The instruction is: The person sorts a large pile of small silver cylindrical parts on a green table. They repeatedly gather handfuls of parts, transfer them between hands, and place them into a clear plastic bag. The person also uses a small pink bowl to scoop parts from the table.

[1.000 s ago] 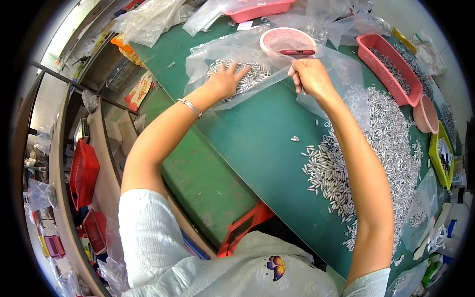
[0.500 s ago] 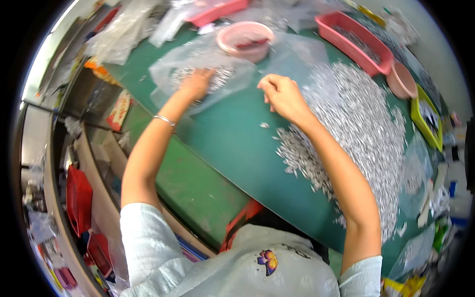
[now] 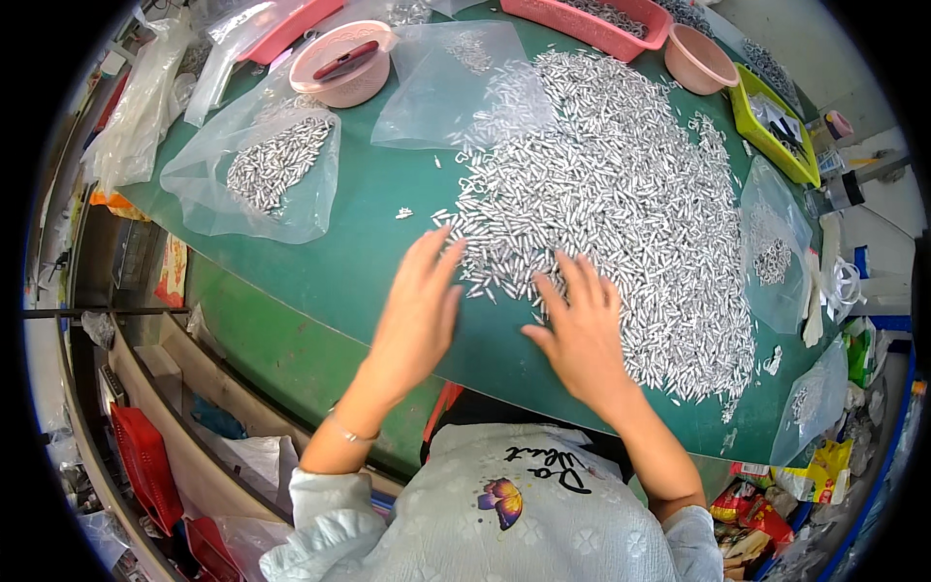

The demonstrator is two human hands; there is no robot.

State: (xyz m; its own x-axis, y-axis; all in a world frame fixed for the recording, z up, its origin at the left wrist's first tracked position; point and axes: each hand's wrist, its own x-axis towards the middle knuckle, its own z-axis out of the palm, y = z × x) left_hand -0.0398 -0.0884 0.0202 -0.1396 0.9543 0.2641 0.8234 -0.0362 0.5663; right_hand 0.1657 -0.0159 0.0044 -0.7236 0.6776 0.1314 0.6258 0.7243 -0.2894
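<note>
A wide pile of small silver metal pieces [image 3: 630,213], each a short pointed shape, covers the right half of the green table [image 3: 359,262]. At its near left edge is my left hand [image 3: 422,301], fingers stretched apart and fingertips by the outermost pieces. My right hand [image 3: 582,335] reaches over the near edge of the pile with spread fingers, and nothing shows in its grasp. A clear plastic bag [image 3: 315,209] holding a heap of the same pieces lies at the left. Another clear bag [image 3: 417,107] lies flat at the far middle, partly against the pile.
Behind the pile stand a pink basket [image 3: 344,87] with a red-handled tool, a long pink tray [image 3: 582,31], a pink bowl [image 3: 700,58] and a yellow-green tray [image 3: 766,116]. More bags [image 3: 776,252] lie to the right. Red bins [image 3: 145,466] sit low at the left.
My left hand has left the pieces in the left bag and come back to the pile. My right hand has opened and moved nearer to me. The view has turned rightward.
</note>
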